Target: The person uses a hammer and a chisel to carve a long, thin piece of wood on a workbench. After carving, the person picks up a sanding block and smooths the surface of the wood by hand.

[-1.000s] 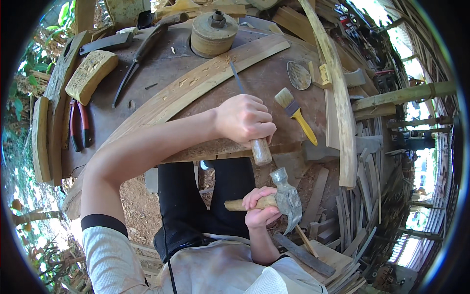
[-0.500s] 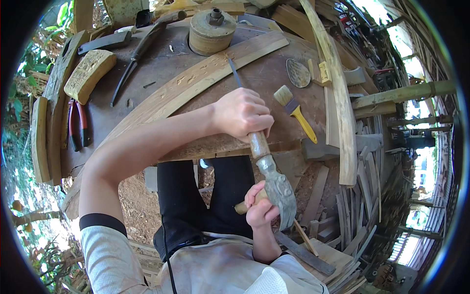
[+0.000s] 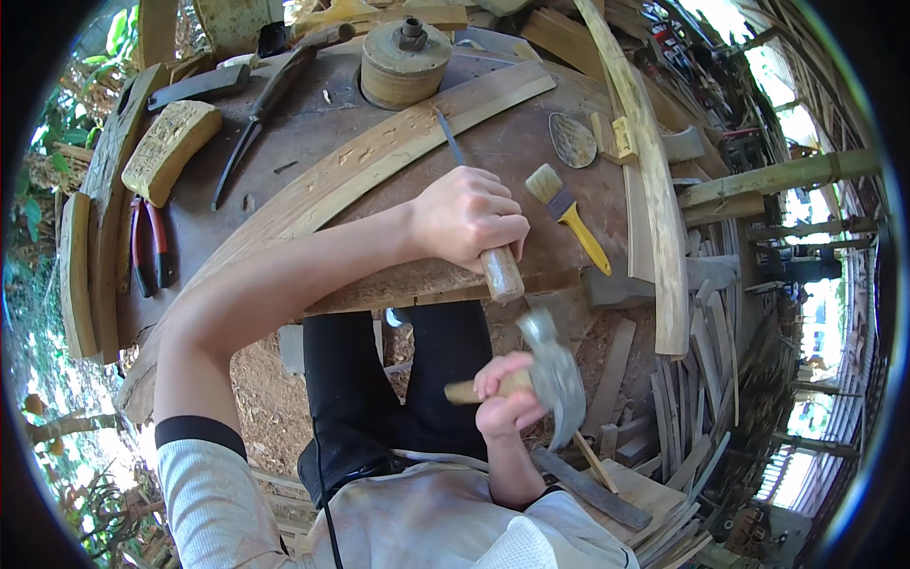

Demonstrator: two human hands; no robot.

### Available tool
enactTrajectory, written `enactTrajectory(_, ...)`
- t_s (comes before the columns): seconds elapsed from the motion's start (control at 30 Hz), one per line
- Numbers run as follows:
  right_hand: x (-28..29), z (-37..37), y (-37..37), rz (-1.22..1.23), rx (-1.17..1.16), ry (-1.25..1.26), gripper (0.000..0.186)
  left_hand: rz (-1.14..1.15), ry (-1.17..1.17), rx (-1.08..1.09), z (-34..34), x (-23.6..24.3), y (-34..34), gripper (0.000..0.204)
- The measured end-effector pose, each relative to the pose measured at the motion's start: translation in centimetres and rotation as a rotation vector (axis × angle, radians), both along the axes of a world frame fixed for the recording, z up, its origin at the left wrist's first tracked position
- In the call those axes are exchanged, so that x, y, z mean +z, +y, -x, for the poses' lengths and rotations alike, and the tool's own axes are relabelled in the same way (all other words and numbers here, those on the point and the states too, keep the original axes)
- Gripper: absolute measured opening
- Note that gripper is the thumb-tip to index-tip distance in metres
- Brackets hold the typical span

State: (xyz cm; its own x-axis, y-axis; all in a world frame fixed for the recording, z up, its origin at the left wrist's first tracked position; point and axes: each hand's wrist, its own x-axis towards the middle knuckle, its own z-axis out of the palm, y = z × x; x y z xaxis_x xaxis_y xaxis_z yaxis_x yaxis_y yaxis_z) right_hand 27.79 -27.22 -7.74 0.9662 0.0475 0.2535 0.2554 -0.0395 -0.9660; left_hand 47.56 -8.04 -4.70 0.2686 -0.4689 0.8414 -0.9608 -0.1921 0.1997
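Observation:
My left hand (image 3: 469, 216) is closed round the wooden handle (image 3: 502, 275) of a chisel (image 3: 450, 137). Its narrow blade reaches up to a pale board (image 3: 355, 161) with several carved notches, lying diagonally across the worktable (image 3: 237, 228). Below, my right hand (image 3: 502, 398) grips the short wooden shaft of a claw hammer (image 3: 561, 384), whose blurred metal head is a little below the chisel handle's end, apart from it. A yellow-handled paintbrush (image 3: 583, 237) lies right of my left hand, near a flat oval scoop-like metal piece (image 3: 573, 139).
At left are red-handled pliers (image 3: 152, 242), a wood block (image 3: 171, 152) and a long dark tool (image 3: 261, 123). A cylindrical block with a bolt (image 3: 403, 71) stands at the back. A long pale pole (image 3: 664, 284) runs along the right side, beside piled wood strips (image 3: 697, 370).
The hammer head rose to the end of the chisel handle half a second ago and has since dropped back below it. My left hand has shifted slightly upward with the chisel.

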Motion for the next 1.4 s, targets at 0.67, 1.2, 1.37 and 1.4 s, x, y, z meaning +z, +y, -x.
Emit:
enactTrajectory(0.67,-2.3,-0.4,0.0,-0.051,-0.087,-0.256,0.063,-0.101,-0.011,0.015,-0.6,0.4,-0.9,0.029)
enactTrajectory(1.2,-2.3,-0.3,0.1,0.051,-0.015,0.109,0.062,-0.166,-0.015,0.023,-0.4,0.1,-0.5,0.031)
enactTrajectory(1.37,-0.2,-0.5,0.3,-0.129,0.039,0.251,0.063,-0.123,-0.012,0.015,-0.5,0.4,-0.7,0.028)
enactTrajectory(1.4,-0.1,-0.4,0.4,-0.159,0.015,0.181,0.062,-0.097,0.002,0.007,-0.5,0.4,-0.6,0.026)
